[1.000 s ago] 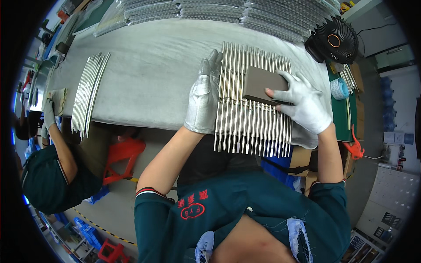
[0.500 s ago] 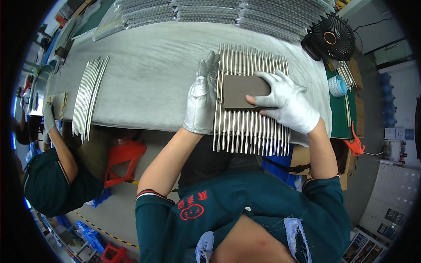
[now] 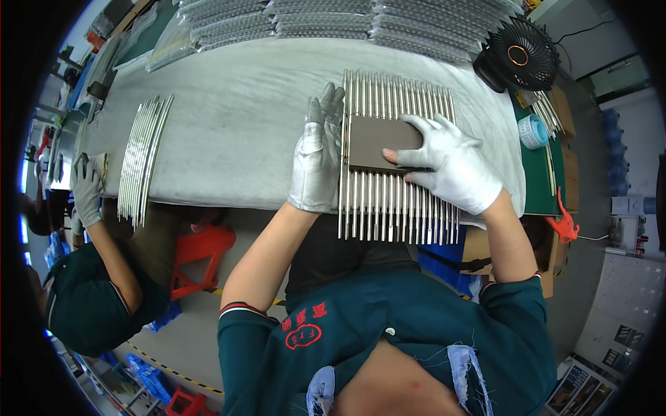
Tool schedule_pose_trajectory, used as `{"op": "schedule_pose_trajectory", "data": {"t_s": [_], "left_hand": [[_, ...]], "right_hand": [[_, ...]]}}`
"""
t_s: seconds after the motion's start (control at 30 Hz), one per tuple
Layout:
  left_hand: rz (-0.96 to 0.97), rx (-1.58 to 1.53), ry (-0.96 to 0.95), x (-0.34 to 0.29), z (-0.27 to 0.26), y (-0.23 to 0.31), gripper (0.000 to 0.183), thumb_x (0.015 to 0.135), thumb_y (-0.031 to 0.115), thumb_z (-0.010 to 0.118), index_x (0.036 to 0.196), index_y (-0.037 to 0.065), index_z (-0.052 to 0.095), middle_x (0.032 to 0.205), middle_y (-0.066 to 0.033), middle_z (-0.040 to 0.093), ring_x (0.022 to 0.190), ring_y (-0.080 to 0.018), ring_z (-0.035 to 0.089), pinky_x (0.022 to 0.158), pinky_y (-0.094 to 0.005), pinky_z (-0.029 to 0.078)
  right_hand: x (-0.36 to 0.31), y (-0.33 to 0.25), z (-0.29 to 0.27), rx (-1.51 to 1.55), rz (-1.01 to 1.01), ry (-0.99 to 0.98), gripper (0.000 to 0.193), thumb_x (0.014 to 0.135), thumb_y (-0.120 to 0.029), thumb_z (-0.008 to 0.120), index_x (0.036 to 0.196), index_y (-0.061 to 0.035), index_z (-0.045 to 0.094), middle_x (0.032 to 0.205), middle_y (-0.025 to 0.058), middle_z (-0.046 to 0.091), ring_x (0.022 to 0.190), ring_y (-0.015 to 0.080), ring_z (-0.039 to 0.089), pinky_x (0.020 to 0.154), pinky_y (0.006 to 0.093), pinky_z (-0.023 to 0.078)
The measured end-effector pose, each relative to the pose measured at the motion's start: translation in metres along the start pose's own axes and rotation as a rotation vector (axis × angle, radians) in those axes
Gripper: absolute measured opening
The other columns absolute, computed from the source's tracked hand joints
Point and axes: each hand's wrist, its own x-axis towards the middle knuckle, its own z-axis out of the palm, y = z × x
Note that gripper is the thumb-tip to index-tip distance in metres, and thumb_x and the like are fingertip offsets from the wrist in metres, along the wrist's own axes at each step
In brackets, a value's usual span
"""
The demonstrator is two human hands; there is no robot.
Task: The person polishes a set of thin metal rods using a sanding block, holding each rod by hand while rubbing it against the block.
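A row of slim silver metal rods (image 3: 395,215) lies side by side on the cloth-covered table, their near ends jutting past its front edge. On top of them rests a flat grey-brown rectangular block (image 3: 374,142), which could be a sanding sponge. My right hand (image 3: 451,163), in a silver-white glove with a bare thumb tip, grips the block's right side and presses it onto the rods. Along the row's left side my left hand (image 3: 316,156), gloved too, stands on edge with its fingers stretched out, against the outermost rod. The rods beneath the block are hidden.
Another batch of rods (image 3: 143,159) lies at the left of the pale cloth (image 3: 229,125). Bubble-wrapped stacks (image 3: 322,17) line the back. A black fan (image 3: 517,55) and a blue tape roll (image 3: 533,132) are at the right. A co-worker's gloved hand (image 3: 87,191) is far left.
The block and my right hand have shifted slightly to the left over the rods. My left hand stays against the row. The co-worker's hand at far left has moved a little.
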Motion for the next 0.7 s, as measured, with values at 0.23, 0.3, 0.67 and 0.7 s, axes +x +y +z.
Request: {"op": "schedule_pose_trajectory", "data": {"t_s": [0.23, 0.3, 0.67, 0.7], "left_hand": [[0.202, 0.486, -0.109, 0.005, -0.016, -0.004, 0.068, 0.102, 0.050, 0.036, 0.148, 0.001, 0.033, 0.151, -0.0177, 0.037, 0.141, -0.0262, 0.035, 0.117, -0.0363, 0.027], [0.180, 0.957, -0.110, 0.013, 0.009, 0.012, 0.055, 0.100, 0.042, 0.046, 0.139, 0.003, 0.048, 0.139, -0.0192, 0.052, 0.133, -0.0329, 0.045, 0.115, -0.0395, 0.030], [0.467, 1.803, -0.608, 0.032, 0.010, -0.005, 0.055, 0.098, 0.045, 0.044, 0.141, 0.010, 0.047, 0.143, -0.0145, 0.049, 0.135, -0.0320, 0.042, 0.116, -0.0494, 0.021], [0.466, 1.824, -0.603, 0.030, 0.004, 0.000, 0.055, 0.098, 0.045, 0.043, 0.141, 0.010, 0.048, 0.143, -0.0149, 0.049, 0.135, -0.0318, 0.041, 0.116, -0.0497, 0.021]], "right_hand": [[-0.079, 0.059, -0.022, 0.216, 0.072, 0.077, 0.049, 0.067, -0.013, 0.077, 0.115, -0.0245, 0.072, 0.137, 0.0158, 0.051, 0.121, 0.0335, 0.052, 0.102, 0.0418, 0.043], [-0.084, 0.062, -0.019, 0.315, 0.114, 0.169, 0.051, 0.066, -0.012, 0.077, 0.116, -0.0233, 0.072, 0.137, 0.0170, 0.050, 0.123, 0.0343, 0.051, 0.103, 0.0416, 0.042], [-0.059, 0.054, -0.004, 0.269, 0.166, 0.068, 0.044, 0.074, -0.018, 0.076, 0.117, -0.0226, 0.071, 0.137, 0.0121, 0.049, 0.120, 0.0347, 0.049, 0.105, 0.0420, 0.039], [-0.052, 0.050, -0.004, 0.223, 0.136, 0.056, 0.044, 0.075, -0.020, 0.075, 0.119, -0.0236, 0.070, 0.137, 0.0126, 0.049, 0.120, 0.0355, 0.049, 0.105, 0.0429, 0.039]]}}
